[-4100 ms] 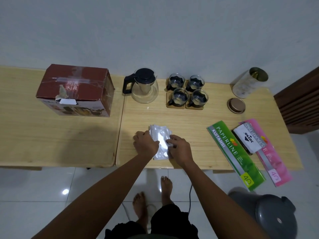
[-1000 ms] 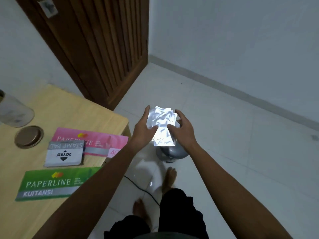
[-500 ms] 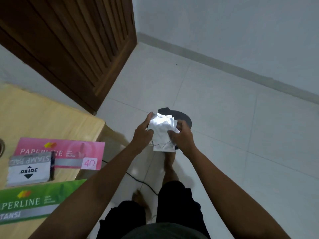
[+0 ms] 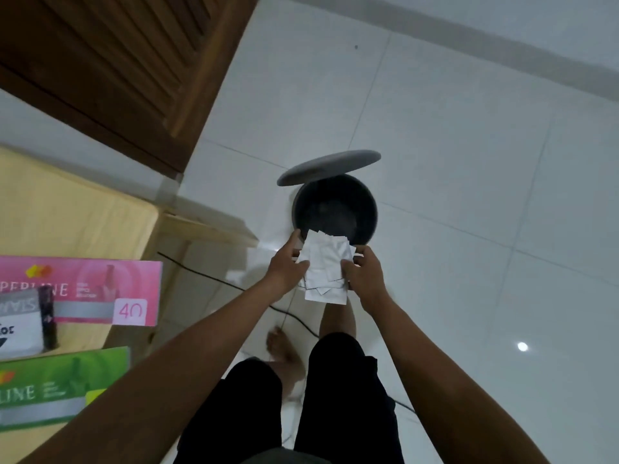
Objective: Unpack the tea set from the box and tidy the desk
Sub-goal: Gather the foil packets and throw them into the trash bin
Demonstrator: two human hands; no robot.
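Observation:
A stack of clear plastic bags [image 4: 326,266] is pinched between my left hand [image 4: 284,267] and my right hand [image 4: 363,274], one on each side. The top of the stack hangs over the near rim of a grey pedal bin [image 4: 335,209] on the floor. The bin's lid [image 4: 326,166] stands raised at the far side and its dark inside shows. My right foot sits below the bags, near the bin's base. The tea set and its box are out of view.
The wooden desk [image 4: 77,222] corner is at the left, holding a pink Paperline pad [image 4: 100,289], a green Paperline pad [image 4: 63,386] and a stamp pad box [image 4: 20,323]. A black cable [image 4: 214,279] crosses the white tiles. A brown slatted door [image 4: 117,61] fills the top left.
I have turned away from the desk with the plastic bags in both hands. The bin's lid has gone from shut to raised, and the bags have moved down to its rim.

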